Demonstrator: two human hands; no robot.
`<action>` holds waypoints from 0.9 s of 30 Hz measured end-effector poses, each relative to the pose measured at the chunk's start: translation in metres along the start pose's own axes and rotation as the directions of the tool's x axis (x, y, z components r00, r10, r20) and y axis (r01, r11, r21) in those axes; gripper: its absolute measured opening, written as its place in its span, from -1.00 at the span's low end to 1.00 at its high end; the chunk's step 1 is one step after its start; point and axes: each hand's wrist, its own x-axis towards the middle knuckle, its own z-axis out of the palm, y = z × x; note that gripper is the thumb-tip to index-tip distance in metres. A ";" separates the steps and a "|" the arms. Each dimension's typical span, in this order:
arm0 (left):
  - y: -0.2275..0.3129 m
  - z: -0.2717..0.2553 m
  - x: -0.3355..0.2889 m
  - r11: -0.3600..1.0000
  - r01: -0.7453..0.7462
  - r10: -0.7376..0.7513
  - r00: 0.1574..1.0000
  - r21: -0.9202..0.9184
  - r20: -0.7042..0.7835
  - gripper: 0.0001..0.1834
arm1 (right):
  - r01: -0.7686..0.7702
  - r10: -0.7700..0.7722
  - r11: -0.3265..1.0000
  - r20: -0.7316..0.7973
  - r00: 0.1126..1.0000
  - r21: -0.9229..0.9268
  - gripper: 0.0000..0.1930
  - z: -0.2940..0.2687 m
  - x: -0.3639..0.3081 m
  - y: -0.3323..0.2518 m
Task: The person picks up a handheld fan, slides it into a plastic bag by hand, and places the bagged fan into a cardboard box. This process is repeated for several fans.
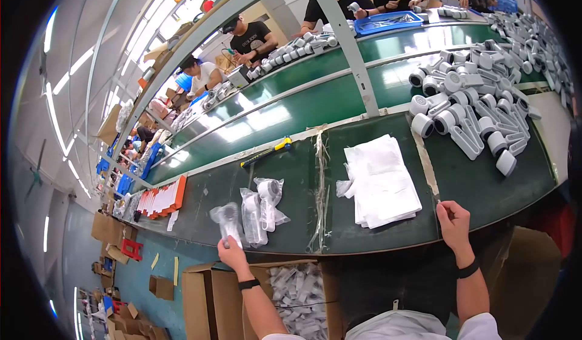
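Observation:
My left hand (233,254) is closed on the lower end of a white handled device in a clear plastic bag (227,217), slightly blurred, over the table's near edge. Just right of it lie two more bagged devices (253,216) (268,202), with round heads and long handles. My right hand (453,220) is at the near edge, thumb and fingertips pinched together beside a pale tape strip (428,164). Whatever it may pinch is too small to make out. Between my hands rests a stack of thin white plastic bags (383,182).
Unbagged grey-white devices (470,106) are heaped at the right. A yellow-and-black hammer (267,151) lies at the table's far side, orange-and-white packs (162,198) at the left. Below stands an open carton (330,303) of bagged devices. A metal post (357,67) rises ahead; several people work beyond the green conveyor (267,119).

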 end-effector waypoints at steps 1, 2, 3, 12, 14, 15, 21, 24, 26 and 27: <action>0.000 0.009 -0.003 0.998 -0.065 0.065 0.998 0.008 0.006 -0.59 | 0.009 -0.009 1.000 -0.006 1.000 -0.004 -0.87 0.000 0.000 0.001; -0.002 0.018 -0.004 0.991 -0.130 0.129 0.992 0.015 0.012 -0.61 | 0.008 -0.008 1.000 -0.010 1.000 -0.006 -0.87 0.000 0.000 0.001; -0.002 0.023 -0.006 0.991 -0.131 0.131 0.991 0.012 0.014 -0.61 | 0.005 -0.005 1.000 -0.009 1.000 -0.003 -0.87 0.001 0.000 0.001; -0.004 0.013 -0.004 0.964 -0.265 0.267 0.960 -0.028 0.089 -0.72 | 0.003 -0.003 1.000 -0.001 1.000 -0.009 -0.88 0.003 -0.002 0.000; 0.000 0.003 -0.003 0.907 -0.416 0.419 0.907 0.073 -0.040 -0.76 | 0.000 0.000 1.000 0.007 1.000 -0.012 -0.88 0.003 -0.002 0.001; 0.011 -0.004 -0.006 0.906 -0.416 0.420 0.907 0.077 -0.040 -0.76 | -0.001 0.001 1.000 0.008 1.000 -0.010 -0.88 0.004 -0.003 0.002; 0.104 -0.007 -0.031 0.626 -0.776 0.769 0.596 -0.080 0.231 -0.70 | 0.024 -0.024 0.999 -0.007 1.000 -0.035 -0.88 0.002 -0.002 0.006; 0.115 0.010 -0.038 0.552 -0.833 0.734 0.501 0.027 0.459 -0.64 | 0.036 -0.038 0.998 -0.042 0.998 -0.042 -0.89 0.000 -0.004 0.003; 0.090 0.019 -0.027 0.574 -0.818 0.669 0.493 0.036 0.556 -0.73 | 0.050 -0.052 0.998 -0.035 0.998 -0.037 -0.89 0.001 -0.004 0.001; 0.080 0.021 -0.024 0.558 -0.828 0.690 0.496 0.047 0.527 -0.79 | 0.051 -0.053 0.998 -0.029 0.998 -0.044 -0.88 0.003 -0.004 -0.001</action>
